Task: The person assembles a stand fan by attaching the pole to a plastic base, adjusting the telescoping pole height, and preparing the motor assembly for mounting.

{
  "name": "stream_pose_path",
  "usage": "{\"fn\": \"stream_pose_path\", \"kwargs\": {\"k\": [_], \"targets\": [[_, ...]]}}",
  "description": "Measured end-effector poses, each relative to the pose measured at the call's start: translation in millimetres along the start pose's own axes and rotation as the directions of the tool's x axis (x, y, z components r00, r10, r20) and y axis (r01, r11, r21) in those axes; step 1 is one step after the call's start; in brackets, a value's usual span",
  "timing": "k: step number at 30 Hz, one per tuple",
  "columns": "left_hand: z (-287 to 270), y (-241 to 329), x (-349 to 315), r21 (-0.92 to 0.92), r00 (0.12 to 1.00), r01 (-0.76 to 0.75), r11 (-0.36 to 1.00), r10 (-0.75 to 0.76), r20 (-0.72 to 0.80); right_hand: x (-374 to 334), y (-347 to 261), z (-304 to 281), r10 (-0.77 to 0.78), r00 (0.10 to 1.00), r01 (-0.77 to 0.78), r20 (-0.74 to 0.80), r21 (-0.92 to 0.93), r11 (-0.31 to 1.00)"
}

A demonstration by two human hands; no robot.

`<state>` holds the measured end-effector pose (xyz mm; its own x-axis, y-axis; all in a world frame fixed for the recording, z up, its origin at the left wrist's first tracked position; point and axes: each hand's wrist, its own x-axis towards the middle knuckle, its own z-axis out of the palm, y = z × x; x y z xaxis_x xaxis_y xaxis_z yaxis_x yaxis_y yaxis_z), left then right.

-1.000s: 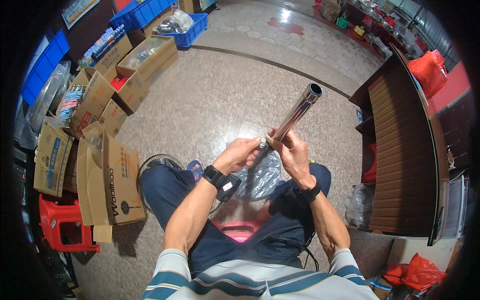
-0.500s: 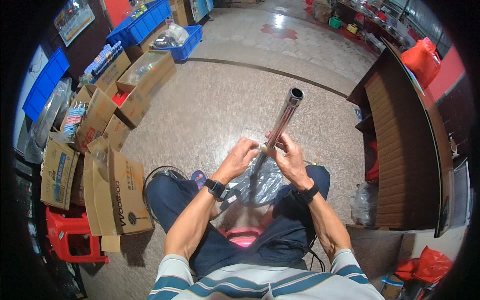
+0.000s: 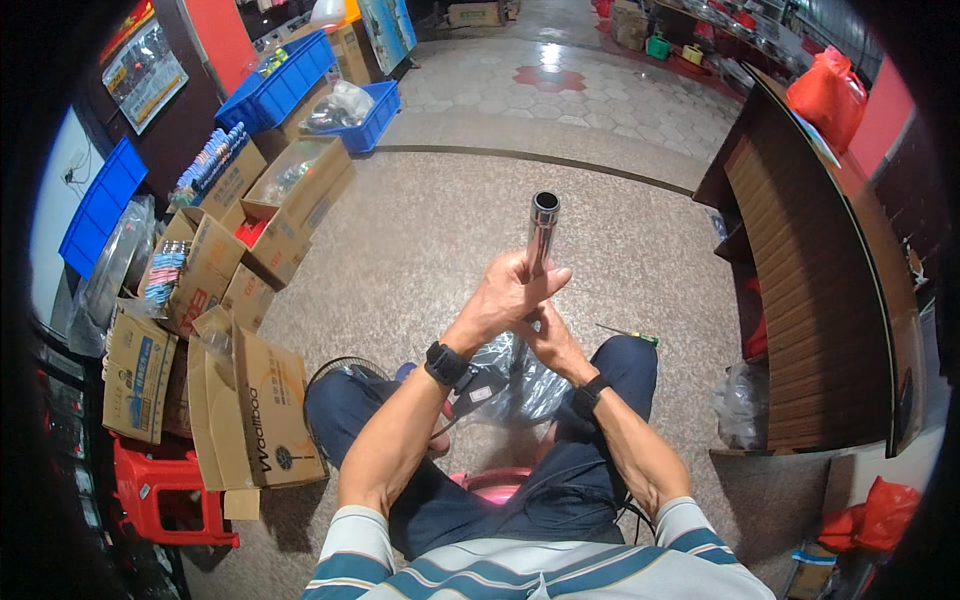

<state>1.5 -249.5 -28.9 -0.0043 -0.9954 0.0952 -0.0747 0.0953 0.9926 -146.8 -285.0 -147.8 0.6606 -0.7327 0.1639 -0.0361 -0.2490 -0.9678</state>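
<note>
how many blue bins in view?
3. One bin stands against the wall at far left, one bin sits upper left behind the boxes, one bin lies on the floor beside it, holding bags. More may be hidden.

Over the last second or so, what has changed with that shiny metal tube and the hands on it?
The shiny metal tube swung from leaning right to nearly upright, open end toward the camera. The left hand moved up to wrap it, above the right hand, which dropped lower. Both hands kept hold of it; the clear plastic bag on the lap and the cardboard boxes stayed put.
</note>
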Motion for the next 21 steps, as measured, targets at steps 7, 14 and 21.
{"fn": "stream_pose_path", "kwargs": {"k": [7, 14, 21], "targets": [[17.4, 3.7, 12.3, 0.05, 0.989, -0.057, 0.997, 0.063, -0.137, -0.2, 17.2, 0.0, -0.099, 0.995, 0.099, -0.011, 0.043, 0.994], [14.3, 2.4, 11.0, 0.089, 0.995, -0.047, 0.995, 0.054, -0.084, 0.3, 11.9, -1.0, 0.008, 0.999, -0.01, 0.054, 0.026, 1.0], [22.9, 14.3, 6.0, 0.178, 0.99, -0.072, 0.981, 0.092, -0.107, -2.8, 10.9, -10.5, -0.007, 0.998, 0.002, 0.069, 0.071, 0.997]]}}
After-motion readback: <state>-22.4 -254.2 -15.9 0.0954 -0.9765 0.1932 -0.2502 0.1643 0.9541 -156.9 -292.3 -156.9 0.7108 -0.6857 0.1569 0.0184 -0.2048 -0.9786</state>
